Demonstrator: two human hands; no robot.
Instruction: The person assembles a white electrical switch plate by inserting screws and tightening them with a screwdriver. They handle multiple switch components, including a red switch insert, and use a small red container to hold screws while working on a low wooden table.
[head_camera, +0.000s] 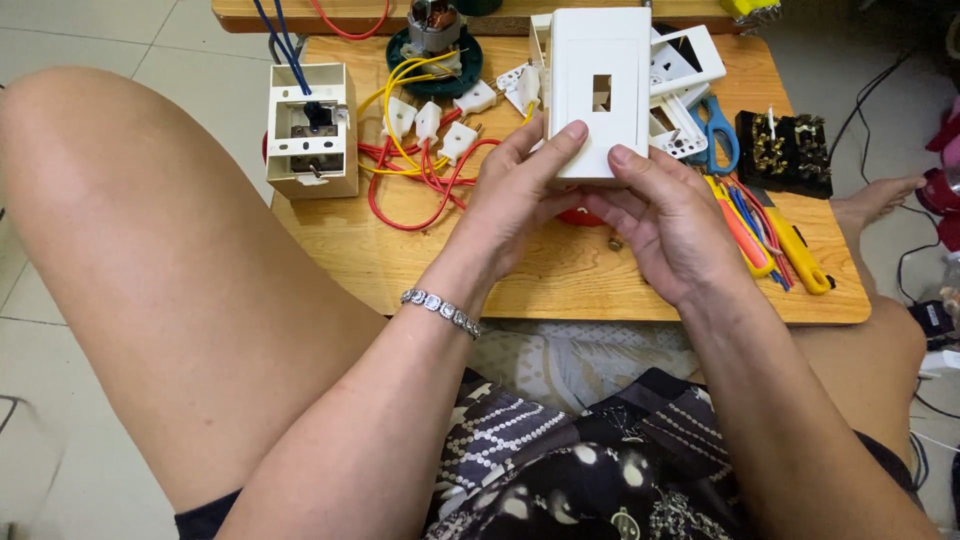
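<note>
Both hands gripping a white rectangular plastic switch faceplate (600, 90) above a low wooden table (560, 270), left hand (515, 195) thumb on its lower edge, right hand (665, 225) clasping beside, red and yellow wires (420, 165) nearby

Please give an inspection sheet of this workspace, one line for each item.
Surface: low wooden board on tiled floor.
Job's things: white switch plate with one small slot, held upright.
Clutter: white switch box, blue scissors, yellow-handled tools, black terminal block.
Hands: left hand and right hand both grip the plate's lower edge with their fingers.
Cables: red and yellow wires with white plugs.
Surroundings: black cords on the floor at right.
</note>
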